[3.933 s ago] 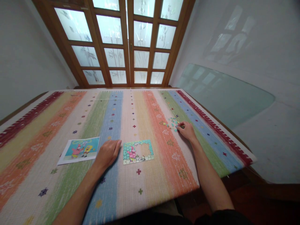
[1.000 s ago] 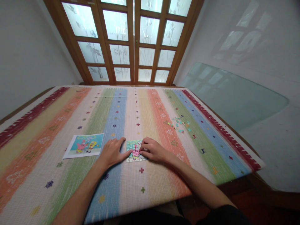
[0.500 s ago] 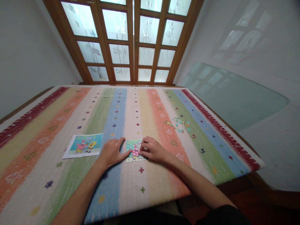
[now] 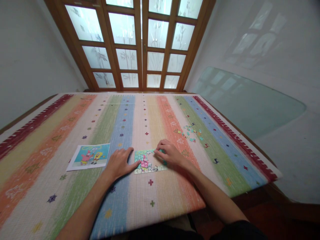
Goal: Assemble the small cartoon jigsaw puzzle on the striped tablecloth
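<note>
A partly assembled jigsaw puzzle (image 4: pixel 144 163) lies flat in front of me. Pink, purple and teal pieces fill its left side, and a pale unfilled gap shows in the middle. My left hand (image 4: pixel 122 161) rests on the cloth at its left, fingers spread, with the thumb on the puzzle's left edge. Over the right part hovers my right hand (image 4: pixel 170 154), its fingers loosely bent and a little apart; I see no piece between them. That hand hides some of the puzzle's right side.
Left of my left hand lies a printed cartoon picture (image 4: pixel 92 156). Loose puzzle pieces (image 4: pixel 192 133) are scattered farther back on the right. A striped tablecloth (image 4: pixel 140 206) covers the table; wooden doors (image 4: pixel 142 63) with glass panes stand beyond it.
My right hand has lifted off the puzzle's middle and shifted right and slightly away, uncovering more of the puzzle. My left hand has stayed in place.
</note>
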`<state>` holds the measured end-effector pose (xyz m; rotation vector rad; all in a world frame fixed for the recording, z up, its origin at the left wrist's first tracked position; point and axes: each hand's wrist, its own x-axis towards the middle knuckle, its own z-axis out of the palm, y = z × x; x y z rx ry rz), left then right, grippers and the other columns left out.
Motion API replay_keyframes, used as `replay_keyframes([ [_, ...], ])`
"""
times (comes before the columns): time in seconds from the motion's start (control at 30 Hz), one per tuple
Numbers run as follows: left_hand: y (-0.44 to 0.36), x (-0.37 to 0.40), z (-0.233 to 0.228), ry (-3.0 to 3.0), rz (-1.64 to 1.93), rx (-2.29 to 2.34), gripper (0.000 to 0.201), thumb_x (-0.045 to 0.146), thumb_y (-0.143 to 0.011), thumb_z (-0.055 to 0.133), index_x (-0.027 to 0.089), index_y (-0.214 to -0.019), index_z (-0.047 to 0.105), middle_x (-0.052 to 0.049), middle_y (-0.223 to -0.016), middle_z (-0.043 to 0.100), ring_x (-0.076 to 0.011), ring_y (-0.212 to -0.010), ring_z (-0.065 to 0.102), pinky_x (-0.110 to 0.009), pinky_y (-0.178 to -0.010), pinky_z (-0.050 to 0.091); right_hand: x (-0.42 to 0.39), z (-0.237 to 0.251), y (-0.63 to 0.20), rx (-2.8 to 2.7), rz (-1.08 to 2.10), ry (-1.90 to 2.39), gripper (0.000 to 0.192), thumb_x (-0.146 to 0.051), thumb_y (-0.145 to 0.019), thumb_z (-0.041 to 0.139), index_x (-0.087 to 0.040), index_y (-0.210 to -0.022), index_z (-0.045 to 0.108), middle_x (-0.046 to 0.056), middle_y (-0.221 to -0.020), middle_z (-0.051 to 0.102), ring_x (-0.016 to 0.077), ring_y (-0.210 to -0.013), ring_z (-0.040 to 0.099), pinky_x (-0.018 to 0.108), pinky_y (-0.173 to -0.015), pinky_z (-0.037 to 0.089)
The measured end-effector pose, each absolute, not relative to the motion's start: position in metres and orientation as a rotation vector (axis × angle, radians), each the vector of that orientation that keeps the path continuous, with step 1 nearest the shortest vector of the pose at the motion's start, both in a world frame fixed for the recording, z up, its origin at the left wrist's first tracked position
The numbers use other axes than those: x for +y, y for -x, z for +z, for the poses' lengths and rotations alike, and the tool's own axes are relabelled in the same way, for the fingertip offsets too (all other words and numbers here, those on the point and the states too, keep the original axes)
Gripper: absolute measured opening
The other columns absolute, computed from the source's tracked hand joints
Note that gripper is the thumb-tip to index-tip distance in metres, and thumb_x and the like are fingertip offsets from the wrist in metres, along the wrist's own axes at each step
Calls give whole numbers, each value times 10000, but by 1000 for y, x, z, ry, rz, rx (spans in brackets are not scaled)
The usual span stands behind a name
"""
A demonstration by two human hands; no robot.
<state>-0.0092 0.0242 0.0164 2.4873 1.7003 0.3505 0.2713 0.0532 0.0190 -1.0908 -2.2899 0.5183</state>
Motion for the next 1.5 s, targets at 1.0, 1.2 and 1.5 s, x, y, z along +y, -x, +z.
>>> replay_keyframes([
  [1.0,14,30,10,-2532,306,1655,426,485,-1035,352,179,-1130,634,-124,-880,705,-318,-838,667,-427,-821,484,70,-6,-298,-2274,142,1417,209,-83,-909,512,-177,-933,697,94,-910,652,222,-877,589,335,-801,443],
  [1.2,15,31,8,-2566,273,1643,406,406,-1061,304,177,-1144,628,-121,-901,709,-292,-845,669,-419,-841,482,73,-7,-302,-2270,135,1490,218,-75,-890,527,-170,-944,716,93,-915,664,226,-895,593,331,-814,436],
  [1.5,14,32,9,-2591,216,1635,420,383,-1070,283,149,-1159,621,-144,-927,713,-302,-873,675,-432,-855,489,79,-6,-311,-2235,126,1540,229,-58,-889,523,-164,-925,723,102,-918,673,235,-893,597,332,-812,428],
])
